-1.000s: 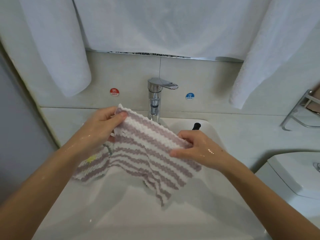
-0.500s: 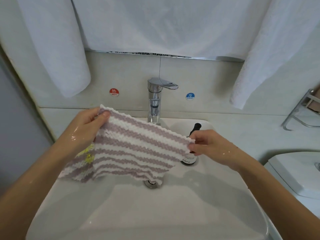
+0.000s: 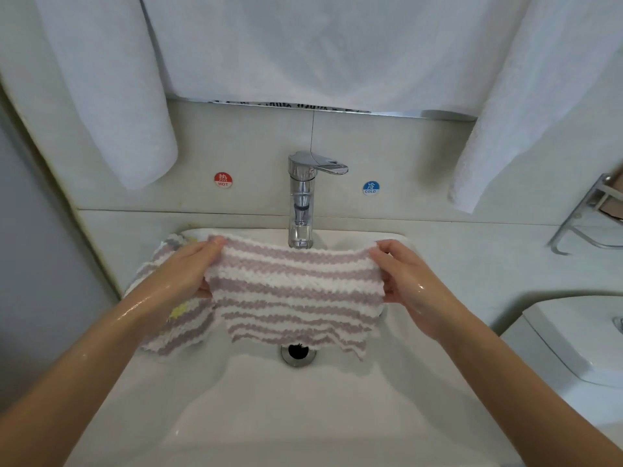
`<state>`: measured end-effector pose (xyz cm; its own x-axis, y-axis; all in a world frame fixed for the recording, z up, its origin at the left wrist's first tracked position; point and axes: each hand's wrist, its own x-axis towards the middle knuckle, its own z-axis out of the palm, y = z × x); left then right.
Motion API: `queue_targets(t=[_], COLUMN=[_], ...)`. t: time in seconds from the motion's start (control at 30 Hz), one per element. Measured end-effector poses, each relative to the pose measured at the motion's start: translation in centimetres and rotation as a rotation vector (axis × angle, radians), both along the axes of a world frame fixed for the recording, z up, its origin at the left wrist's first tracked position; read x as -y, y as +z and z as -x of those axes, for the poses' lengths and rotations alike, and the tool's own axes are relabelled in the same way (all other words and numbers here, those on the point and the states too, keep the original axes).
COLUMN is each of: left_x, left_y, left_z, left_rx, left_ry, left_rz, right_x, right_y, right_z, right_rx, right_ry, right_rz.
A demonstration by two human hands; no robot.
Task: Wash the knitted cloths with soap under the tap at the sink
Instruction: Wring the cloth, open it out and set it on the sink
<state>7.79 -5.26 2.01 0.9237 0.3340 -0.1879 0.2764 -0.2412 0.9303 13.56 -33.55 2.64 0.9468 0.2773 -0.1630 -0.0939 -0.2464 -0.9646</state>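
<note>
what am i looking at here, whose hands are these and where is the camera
There is no machine here, just a person at a bathroom sink. The camera sits on their head and looks forward and down, so both arms reach in from the bottom of the picture. The left hand and right hand each pinch an upper corner of a purple and white striped knitted cloth, spreading it wide below the chrome tap, over the white basin. No water can be seen running. A second striped cloth lies over the basin's left edge, partly under the left arm. The drain peeks out below the held cloth. White towels hang above.
</note>
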Motion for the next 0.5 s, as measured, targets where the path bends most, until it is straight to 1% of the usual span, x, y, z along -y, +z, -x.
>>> queue_targets(t=[0.07,0.13,0.2,0.27,0.37,0.43,0.5], left_x=[-0.1,-0.5,-1.1,-1.4,-1.0,-0.4,0.0], left_y=[0.0,0.2,0.2,0.0,-0.6,-0.9,-1.1], left_z=[0.3,0.9,1.2,1.3,1.2,1.3,1.5], left_rx=[0.006,0.015,0.028,0.062,0.161,0.207,0.216], left_ry=[-0.142,-0.275,-0.322,-0.351,-0.309,-0.282,-0.277], left_rz=[0.018,0.018,0.061,0.09,-0.078,-0.184,-0.275], right_x=[0.7,1.3,1.8,1.9,1.6,1.1,0.8], right_y=[0.1,0.2,0.2,0.3,-0.3,-0.7,-0.9], right_z=[0.1,0.2,0.3,0.4,0.3,0.4,0.6], right_rx=[0.017,0.05,0.112,0.211,0.368,0.391,0.397], right_ry=[0.05,0.144,0.224,0.225,0.127,0.111,0.113], right_rz=[-0.044,-0.055,-0.038,0.04,0.21,0.241,0.279])
